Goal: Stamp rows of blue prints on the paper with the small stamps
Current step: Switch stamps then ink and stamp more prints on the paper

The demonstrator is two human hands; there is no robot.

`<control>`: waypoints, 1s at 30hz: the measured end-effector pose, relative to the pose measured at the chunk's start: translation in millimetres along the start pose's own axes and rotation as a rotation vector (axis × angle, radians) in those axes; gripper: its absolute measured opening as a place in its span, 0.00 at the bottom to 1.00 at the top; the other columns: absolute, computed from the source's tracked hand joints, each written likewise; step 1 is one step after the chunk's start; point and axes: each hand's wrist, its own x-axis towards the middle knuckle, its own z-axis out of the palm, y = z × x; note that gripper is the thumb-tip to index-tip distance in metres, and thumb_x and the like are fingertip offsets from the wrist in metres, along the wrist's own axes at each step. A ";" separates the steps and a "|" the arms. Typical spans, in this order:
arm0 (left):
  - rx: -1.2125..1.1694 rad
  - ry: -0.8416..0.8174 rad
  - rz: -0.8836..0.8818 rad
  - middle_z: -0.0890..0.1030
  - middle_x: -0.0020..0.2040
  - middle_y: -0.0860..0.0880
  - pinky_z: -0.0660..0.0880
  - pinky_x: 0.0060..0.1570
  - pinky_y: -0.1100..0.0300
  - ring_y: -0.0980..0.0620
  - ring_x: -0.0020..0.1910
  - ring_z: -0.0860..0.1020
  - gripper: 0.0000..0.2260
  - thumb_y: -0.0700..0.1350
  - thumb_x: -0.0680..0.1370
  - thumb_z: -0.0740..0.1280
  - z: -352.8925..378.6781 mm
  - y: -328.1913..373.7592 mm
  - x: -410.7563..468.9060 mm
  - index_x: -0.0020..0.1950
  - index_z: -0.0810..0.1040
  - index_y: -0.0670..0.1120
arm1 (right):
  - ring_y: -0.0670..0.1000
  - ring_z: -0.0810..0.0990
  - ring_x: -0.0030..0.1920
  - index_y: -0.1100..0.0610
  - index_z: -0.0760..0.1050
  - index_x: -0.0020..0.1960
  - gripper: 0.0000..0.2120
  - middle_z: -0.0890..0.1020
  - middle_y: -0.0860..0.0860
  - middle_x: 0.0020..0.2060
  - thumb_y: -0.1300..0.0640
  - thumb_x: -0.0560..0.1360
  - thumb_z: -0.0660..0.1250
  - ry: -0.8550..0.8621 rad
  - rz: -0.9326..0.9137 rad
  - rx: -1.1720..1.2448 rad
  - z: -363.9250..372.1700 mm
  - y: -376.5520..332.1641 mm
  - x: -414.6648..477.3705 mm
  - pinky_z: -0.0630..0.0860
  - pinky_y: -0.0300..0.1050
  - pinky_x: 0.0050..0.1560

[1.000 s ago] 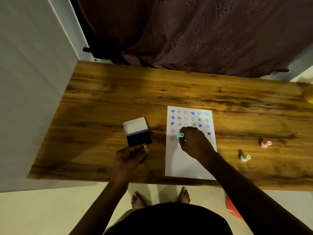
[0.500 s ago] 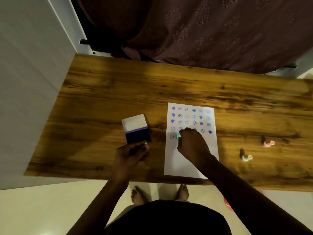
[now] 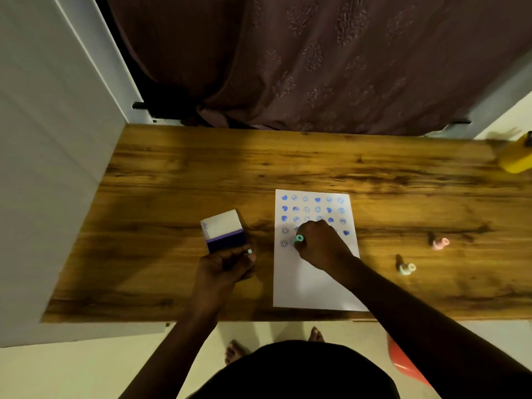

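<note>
A white sheet of paper lies on the wooden table, with several rows of blue hearts and smiley prints across its upper half. My right hand is closed around a small teal stamp, which is pressed down on the paper just right of a smiley in the lowest row. My left hand grips the near edge of the ink pad, whose white lid stands open. Two other small stamps lie to the right of the paper, a pink stamp and a pale green stamp.
A yellow object sits at the table's far right edge. A dark patterned curtain hangs behind the table, and a white wall panel borders it on the left. My bare feet and a red object show on the floor below.
My right hand has stayed in place with the teal stamp on the lowest row of prints. The view has shifted a little. My left hand has stayed on the ink pad.
</note>
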 end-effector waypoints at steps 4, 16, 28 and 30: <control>0.003 -0.046 0.010 0.89 0.51 0.45 0.85 0.48 0.51 0.43 0.50 0.88 0.16 0.35 0.75 0.76 11.0 1.7 0.3 0.48 0.88 0.58 | 0.53 0.84 0.52 0.57 0.84 0.55 0.15 0.87 0.53 0.53 0.48 0.76 0.72 0.091 0.020 0.139 -31.6 12.1 -6.5 0.76 0.42 0.54; 0.062 -0.282 0.000 0.89 0.50 0.46 0.85 0.46 0.57 0.44 0.48 0.89 0.15 0.44 0.79 0.72 99.1 8.3 0.0 0.66 0.80 0.46 | 0.51 0.86 0.45 0.53 0.85 0.54 0.09 0.87 0.53 0.47 0.58 0.75 0.74 -0.050 0.030 1.171 -67.9 66.2 -84.0 0.83 0.41 0.44; 0.096 -0.436 0.080 0.89 0.52 0.47 0.85 0.47 0.54 0.43 0.48 0.88 0.10 0.47 0.79 0.73 172.4 7.5 -7.4 0.58 0.85 0.59 | 0.48 0.87 0.48 0.57 0.84 0.58 0.11 0.88 0.49 0.48 0.60 0.75 0.74 -0.019 -0.085 1.160 -77.3 125.3 -109.7 0.81 0.38 0.47; 0.107 -0.428 0.081 0.89 0.51 0.48 0.85 0.46 0.55 0.43 0.48 0.88 0.11 0.45 0.79 0.73 180.2 6.3 -7.7 0.56 0.86 0.61 | 0.49 0.87 0.50 0.57 0.84 0.57 0.10 0.88 0.49 0.49 0.59 0.76 0.74 -0.028 -0.095 1.130 -79.7 132.4 -111.0 0.82 0.39 0.50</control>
